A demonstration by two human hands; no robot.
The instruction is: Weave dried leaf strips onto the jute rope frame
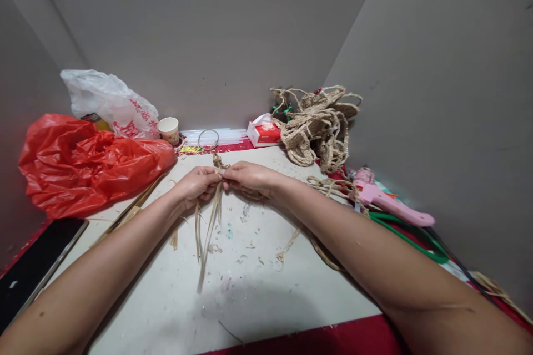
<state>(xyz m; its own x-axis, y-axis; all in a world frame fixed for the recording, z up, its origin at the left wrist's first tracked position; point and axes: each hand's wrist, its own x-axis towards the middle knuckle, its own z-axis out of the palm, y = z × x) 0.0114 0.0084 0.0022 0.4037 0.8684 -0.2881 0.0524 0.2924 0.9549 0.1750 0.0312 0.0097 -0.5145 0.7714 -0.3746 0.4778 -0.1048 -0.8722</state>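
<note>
My left hand (198, 185) and my right hand (251, 176) meet over the white board (266, 288), fingertips pinched close together. Between them are dried straw strands (214, 211), whose loose ends hang down below my left hand. A knotted straw piece (217, 161) sticks up just behind my fingertips. Under my right hand, part of a straw cord shows, and its hold there is partly hidden. Both hands are closed.
A red plastic bag (95, 166), a white bag (110, 102) and a phone (41, 260) lie left. Behind stand a paper cup (169, 132), clear glue sticks (231, 136) and a tissue pack (265, 132). Right are braided straw cord (316, 127), a pink glue gun (387, 202) and green-handled scissors (410, 238).
</note>
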